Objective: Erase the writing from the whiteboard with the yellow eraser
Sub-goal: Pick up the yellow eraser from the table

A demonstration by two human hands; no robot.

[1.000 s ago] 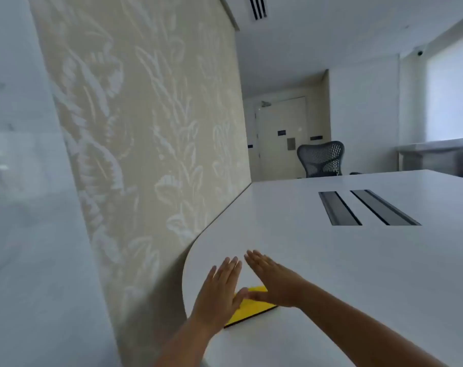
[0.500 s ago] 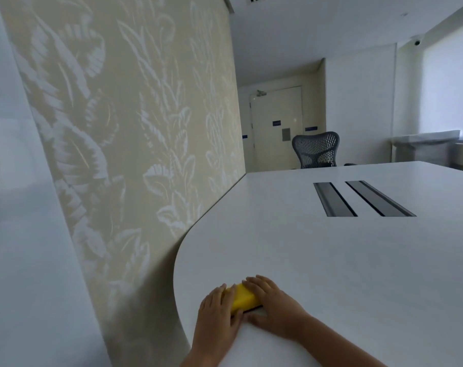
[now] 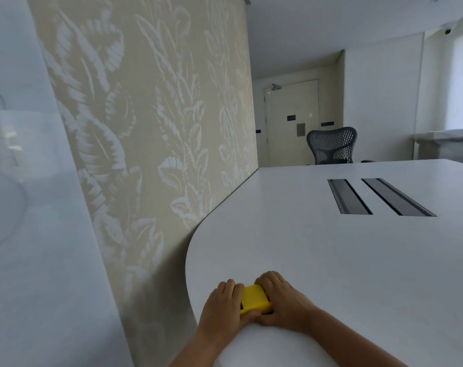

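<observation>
Both hands are holding the eraser (image 3: 254, 298) on the desk (image 3: 331, 255). The left hand (image 3: 221, 305) is lying on the eraser's left side, and its fingers (image 3: 231, 287) are curling down over that end. The thumb is tucking in under the near edge. The right hand (image 3: 283, 303) is lying on the right side, and its fingers (image 3: 267, 279) are bending over the far right corner. So the fingers of both hands are closing around the eraser, with only its middle showing between them.

The eraser is a small yellow block with flat sides and a dark strip along the bottom. It is sitting near the round front corner of the desk, close to the wall (image 3: 150, 128).

The desk is white, smooth and wide, with a curved edge. Two long dark slots (image 3: 378, 197) are cut into its top, well away from the hands. The wall is tan with big pale leaf shapes on it. A shiny white board (image 3: 26, 181) is standing at the far left. A dark chair (image 3: 331, 145) with a net back is sitting at the far end of the desk.
</observation>
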